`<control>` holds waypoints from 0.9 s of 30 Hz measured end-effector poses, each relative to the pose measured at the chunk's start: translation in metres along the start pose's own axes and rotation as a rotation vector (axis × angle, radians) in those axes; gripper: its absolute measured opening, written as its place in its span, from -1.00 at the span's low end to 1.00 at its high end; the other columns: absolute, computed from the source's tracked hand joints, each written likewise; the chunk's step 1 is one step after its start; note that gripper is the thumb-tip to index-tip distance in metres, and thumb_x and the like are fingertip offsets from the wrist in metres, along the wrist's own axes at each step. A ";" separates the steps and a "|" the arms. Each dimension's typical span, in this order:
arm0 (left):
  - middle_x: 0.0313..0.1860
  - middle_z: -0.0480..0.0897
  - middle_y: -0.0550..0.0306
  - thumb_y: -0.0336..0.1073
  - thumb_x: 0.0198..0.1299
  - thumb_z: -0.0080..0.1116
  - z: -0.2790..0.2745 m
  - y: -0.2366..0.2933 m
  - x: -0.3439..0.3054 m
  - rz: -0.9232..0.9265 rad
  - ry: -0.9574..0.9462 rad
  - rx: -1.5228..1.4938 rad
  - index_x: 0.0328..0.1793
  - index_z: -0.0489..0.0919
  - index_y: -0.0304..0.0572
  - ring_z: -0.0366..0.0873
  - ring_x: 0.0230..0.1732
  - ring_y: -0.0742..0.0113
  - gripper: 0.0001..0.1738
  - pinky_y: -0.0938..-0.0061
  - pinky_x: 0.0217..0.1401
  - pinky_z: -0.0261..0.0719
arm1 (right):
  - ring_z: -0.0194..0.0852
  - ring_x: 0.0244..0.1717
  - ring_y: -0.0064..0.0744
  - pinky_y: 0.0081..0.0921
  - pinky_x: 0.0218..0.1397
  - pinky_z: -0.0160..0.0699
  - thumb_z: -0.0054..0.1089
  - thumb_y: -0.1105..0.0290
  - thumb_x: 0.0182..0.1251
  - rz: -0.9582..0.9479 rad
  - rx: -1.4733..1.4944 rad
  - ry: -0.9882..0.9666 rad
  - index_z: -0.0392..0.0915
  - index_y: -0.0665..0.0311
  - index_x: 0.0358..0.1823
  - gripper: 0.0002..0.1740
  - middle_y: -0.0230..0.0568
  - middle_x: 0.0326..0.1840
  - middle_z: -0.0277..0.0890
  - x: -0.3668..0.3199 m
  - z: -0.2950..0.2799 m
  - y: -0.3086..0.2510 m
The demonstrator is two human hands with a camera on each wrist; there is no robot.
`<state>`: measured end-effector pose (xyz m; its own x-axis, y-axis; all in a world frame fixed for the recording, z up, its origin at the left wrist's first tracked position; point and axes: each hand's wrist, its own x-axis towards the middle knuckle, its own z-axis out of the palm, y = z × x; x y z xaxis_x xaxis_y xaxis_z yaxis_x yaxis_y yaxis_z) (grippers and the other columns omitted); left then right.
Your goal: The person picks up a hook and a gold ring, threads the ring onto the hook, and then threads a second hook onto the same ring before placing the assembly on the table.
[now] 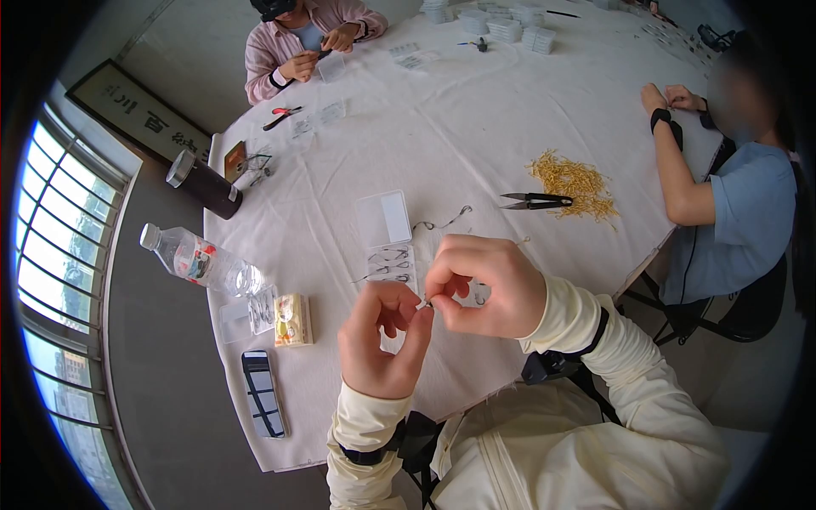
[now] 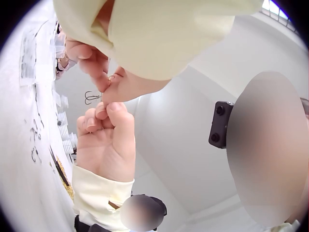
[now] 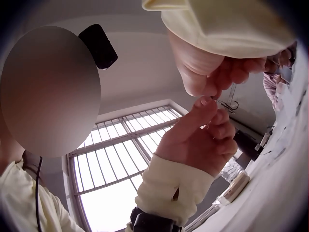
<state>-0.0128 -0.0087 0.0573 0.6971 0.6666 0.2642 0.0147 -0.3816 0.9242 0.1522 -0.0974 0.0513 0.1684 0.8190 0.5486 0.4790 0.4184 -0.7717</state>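
Observation:
In the head view my left hand and right hand meet fingertip to fingertip above the table's near side. Thumb and forefinger of each pinch at a small treble fishhook, whose dark curved points stick out from between the fingertips in the left wrist view. Its shank is mostly hidden by the fingers. The hook's bends also show beyond the fingertips in the right wrist view. Just past the hands lies an open clear plastic box with several dark hooks in it. A dark hook with a line lies beside its lid.
Black thread snips lie against a pile of gold-coloured bits. To the left are a plastic bottle, dark flask, tissue pack and phone. Two other people sit around the table.

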 end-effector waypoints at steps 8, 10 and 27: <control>-0.35 0.60 0.22 -0.51 0.05 0.35 -0.002 0.003 0.002 0.141 -0.042 0.156 -0.27 0.56 -0.23 0.43 -0.41 0.42 -0.84 0.55 -0.37 0.35 | 0.47 -0.45 -0.59 -0.61 -0.36 0.49 0.27 0.57 0.14 0.132 0.098 0.009 0.56 0.31 -0.36 -0.93 -0.35 -0.41 0.53 0.000 0.000 0.001; -0.32 0.54 0.28 -0.51 0.18 0.26 -0.002 0.004 0.001 0.098 -0.083 0.173 -0.24 0.52 -0.26 0.35 -0.34 0.57 -0.89 0.63 -0.23 0.30 | 0.48 -0.48 -0.59 -0.62 -0.39 0.49 0.31 0.55 0.14 0.133 0.125 0.022 0.55 0.32 -0.37 -0.91 -0.34 -0.43 0.54 0.000 -0.001 0.001; -0.36 0.57 0.19 -0.53 0.14 0.25 -0.001 -0.005 0.004 0.133 0.106 0.070 -0.28 0.61 -0.28 0.38 -0.45 0.49 -0.95 0.59 -0.37 0.32 | 0.50 -0.46 -0.60 -0.62 -0.41 0.47 0.32 0.51 0.14 0.184 0.113 0.005 0.54 0.32 -0.39 -0.90 -0.35 -0.45 0.54 0.001 0.000 0.002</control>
<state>-0.0107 -0.0039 0.0539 0.6166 0.6699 0.4136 -0.0201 -0.5117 0.8589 0.1530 -0.0962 0.0504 0.2480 0.8839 0.3965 0.3407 0.3036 -0.8898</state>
